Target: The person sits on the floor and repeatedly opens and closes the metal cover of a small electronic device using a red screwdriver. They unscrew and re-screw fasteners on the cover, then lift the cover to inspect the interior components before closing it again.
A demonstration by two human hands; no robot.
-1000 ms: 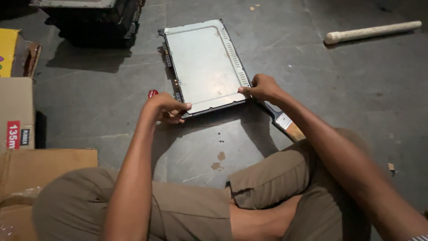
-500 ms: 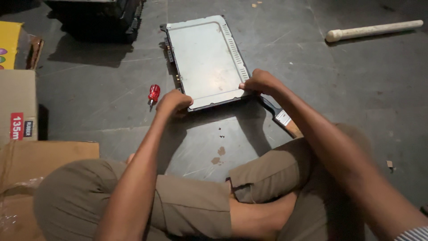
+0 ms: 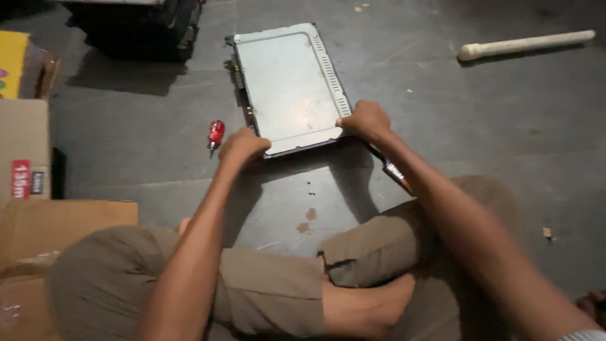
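Sitting cross-legged on the grey floor [image 3: 505, 126], the person grips the near edge of a flat metal panel [image 3: 287, 85] that lies on the floor just ahead of the knees. The left hand [image 3: 243, 145] curls its fingers over the near left corner; the right hand [image 3: 365, 120] closes its fingers on the near right corner. A red screwdriver [image 3: 216, 134] lies just left of the left hand. A pale stick [image 3: 524, 44] lies well apart, far right. Cardboard boxes [image 3: 25, 158] stand at the left.

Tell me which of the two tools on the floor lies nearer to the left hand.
The small red-handled screwdriver lies just beside the left hand. The other, a long pale stick, lies far off at the upper right, beyond the metal panel.
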